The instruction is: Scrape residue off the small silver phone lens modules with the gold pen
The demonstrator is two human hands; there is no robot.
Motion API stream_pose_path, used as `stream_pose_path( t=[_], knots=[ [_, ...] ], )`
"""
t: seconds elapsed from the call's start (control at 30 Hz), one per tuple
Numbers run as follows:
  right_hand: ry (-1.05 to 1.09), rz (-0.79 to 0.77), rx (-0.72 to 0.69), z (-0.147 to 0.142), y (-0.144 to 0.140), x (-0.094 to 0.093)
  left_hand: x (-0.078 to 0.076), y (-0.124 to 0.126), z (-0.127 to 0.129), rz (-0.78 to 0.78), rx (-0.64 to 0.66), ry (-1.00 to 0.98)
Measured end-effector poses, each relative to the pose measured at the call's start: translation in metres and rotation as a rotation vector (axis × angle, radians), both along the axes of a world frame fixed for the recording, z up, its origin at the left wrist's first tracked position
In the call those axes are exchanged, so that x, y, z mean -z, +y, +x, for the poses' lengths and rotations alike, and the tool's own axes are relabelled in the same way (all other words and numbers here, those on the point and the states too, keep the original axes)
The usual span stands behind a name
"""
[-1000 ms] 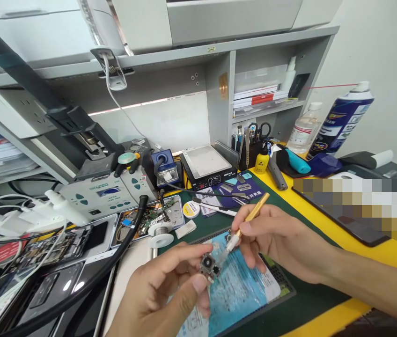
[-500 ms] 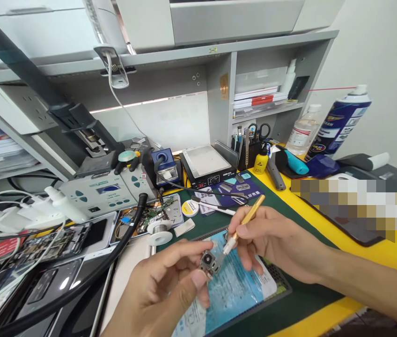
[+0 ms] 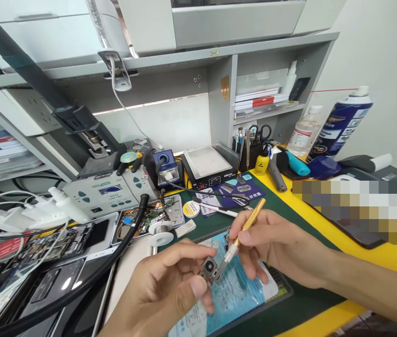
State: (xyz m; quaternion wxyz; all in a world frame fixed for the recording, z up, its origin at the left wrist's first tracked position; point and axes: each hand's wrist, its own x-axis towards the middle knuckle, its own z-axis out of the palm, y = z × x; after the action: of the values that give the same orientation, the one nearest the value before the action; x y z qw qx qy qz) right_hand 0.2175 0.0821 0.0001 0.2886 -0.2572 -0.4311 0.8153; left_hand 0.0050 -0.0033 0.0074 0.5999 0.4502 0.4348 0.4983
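Fingers of the left hand [image 3: 163,292] are pinched together on a small camera module [image 3: 208,268], thumb below and forefinger above, holding it in the air just over the blue sheet [image 3: 235,290]. The right hand [image 3: 275,245] has its fingers closed around a gold-handled knife [image 3: 246,228], gripped like a pen, its pale blade end meeting the module's right edge. The two hands sit close, fingertips almost touching around the part.

The blue sheet lies on a dark tray [image 3: 283,285], whose right edge runs out onto the green mat [image 3: 300,304]. Right of the hands the mat and the yellow bench top [image 3: 377,255] lie bare up to a dark tablet [image 3: 356,224], so that side has room. To the left it is crowded: a solder spool [image 3: 160,234] just beyond the left fingers, a thick black hose [image 3: 114,257], opened phones [image 3: 58,243]. Behind stand a rework station [image 3: 109,192], a hot plate [image 3: 207,164] and a spray can [image 3: 341,124].
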Motion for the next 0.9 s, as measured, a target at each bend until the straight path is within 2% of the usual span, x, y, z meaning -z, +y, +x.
stream_pose_path(
  t=[0.13, 0.3, 0.6, 0.77, 0.9],
  knots=[
    [0.014, -0.01, -0.002, -0.0003, 0.0014, 0.0007, 0.0001, 0.0017, -0.0003, -0.045, 0.033, -0.065],
    [0.003, -0.035, 0.014, -0.0014, 0.0011, -0.0019, 0.0023, 0.0032, -0.0044, -0.064, 0.125, -0.037],
    [-0.024, -0.075, 0.078, -0.0013, 0.0024, -0.0055, 0.0021, 0.0037, -0.0058, -0.033, 0.083, -0.05],
    [0.012, 0.001, 0.087, 0.0011, 0.0011, -0.0055, 0.0016, 0.0044, -0.0046, -0.072, 0.082, -0.173],
    [0.016, 0.073, 0.038, 0.0029, -0.003, -0.0055, 0.0016, 0.0063, -0.0043, -0.165, 0.151, -0.272]
  ],
)
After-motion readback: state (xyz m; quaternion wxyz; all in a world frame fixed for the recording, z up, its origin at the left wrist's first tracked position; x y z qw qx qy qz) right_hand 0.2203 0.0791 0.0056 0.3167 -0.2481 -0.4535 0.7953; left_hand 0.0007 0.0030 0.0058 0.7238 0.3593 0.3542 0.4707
